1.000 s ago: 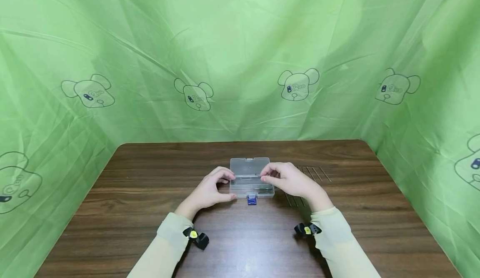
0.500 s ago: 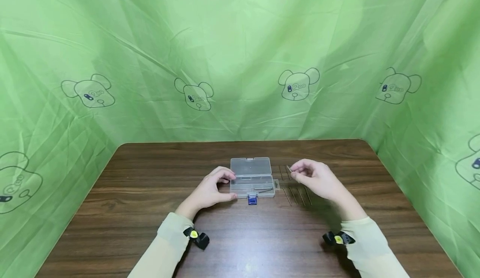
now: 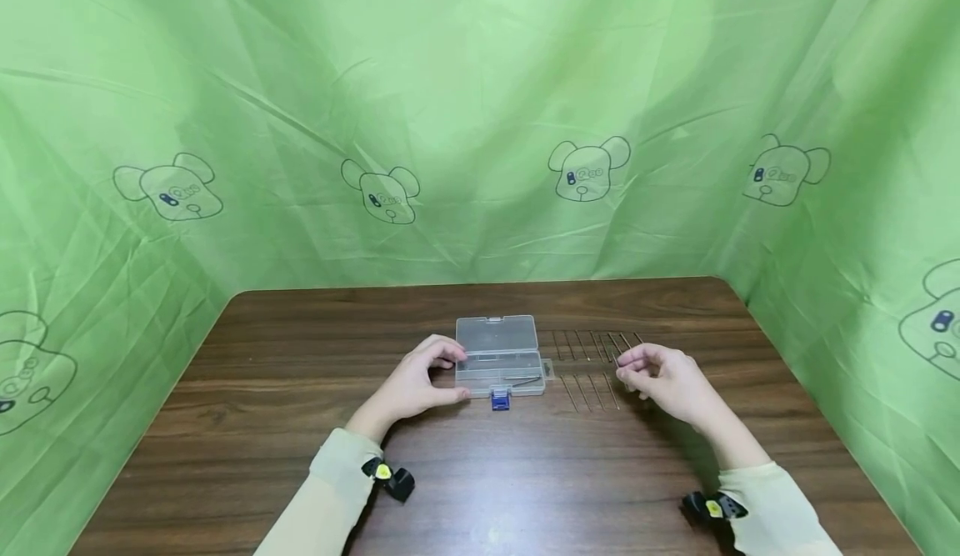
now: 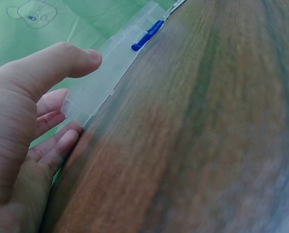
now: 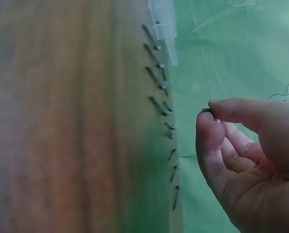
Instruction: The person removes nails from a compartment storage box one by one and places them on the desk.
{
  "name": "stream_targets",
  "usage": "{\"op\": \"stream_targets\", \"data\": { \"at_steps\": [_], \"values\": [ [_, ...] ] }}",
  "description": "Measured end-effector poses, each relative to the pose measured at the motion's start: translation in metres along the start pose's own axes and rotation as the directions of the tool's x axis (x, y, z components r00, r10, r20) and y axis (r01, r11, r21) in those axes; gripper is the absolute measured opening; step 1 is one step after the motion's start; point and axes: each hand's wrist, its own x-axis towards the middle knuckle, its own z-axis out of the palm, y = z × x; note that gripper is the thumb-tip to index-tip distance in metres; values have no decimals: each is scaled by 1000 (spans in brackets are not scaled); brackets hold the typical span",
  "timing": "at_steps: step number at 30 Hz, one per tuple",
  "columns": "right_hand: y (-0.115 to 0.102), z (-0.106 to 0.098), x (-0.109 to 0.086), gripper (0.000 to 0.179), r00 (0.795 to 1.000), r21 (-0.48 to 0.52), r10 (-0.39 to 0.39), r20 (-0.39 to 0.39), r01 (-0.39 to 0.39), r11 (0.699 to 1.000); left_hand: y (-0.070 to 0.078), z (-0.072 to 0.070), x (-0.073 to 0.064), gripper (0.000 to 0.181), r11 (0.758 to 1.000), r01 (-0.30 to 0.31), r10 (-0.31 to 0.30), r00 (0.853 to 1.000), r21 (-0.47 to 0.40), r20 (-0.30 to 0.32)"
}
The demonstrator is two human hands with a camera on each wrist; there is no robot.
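A clear plastic box (image 3: 497, 335) stands with its lid raised and its blue latch (image 3: 500, 399) down at the front. Inside its front part lies a nail (image 3: 525, 381). My left hand (image 3: 412, 383) holds the box's left end, thumb at the front corner and fingers at the back. Right of the rows, my right hand (image 3: 666, 379) pinches a small metal piece that looks like a nail (image 5: 206, 110) between thumb and forefinger; most of it is hidden. Other nails lie in two rows, a back row (image 3: 582, 345) and a front row (image 3: 591, 393), close to that hand.
Brown wood-grain table (image 3: 480, 473) under everything, with a green printed curtain (image 3: 480, 122) round its back and sides. A clear hanging tab (image 3: 548, 369) sticks out from the box's right side toward the nails.
My right hand has gone from over the box to the right, past the nails, uncovering the box's inside and both rows. My left hand has stayed on the box.
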Motion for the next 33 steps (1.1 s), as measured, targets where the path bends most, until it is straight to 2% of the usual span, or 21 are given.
{"op": "stream_targets", "data": {
  "at_steps": [12,28,33],
  "values": [
    [19,4,-4,18,993,-33,83,82,-81,996,-2,0,-1,49,1000,-27,27,1000,-1,-7],
    [16,8,-2,17,996,-119,67,52,-60,991,1,0,-1,46,999,-38,37,999,-39,-18],
    [13,2,-3,24,996,-141,89,27,-84,986,1,2,0,47,999,-46,45,999,-29,-22]
  ]
}}
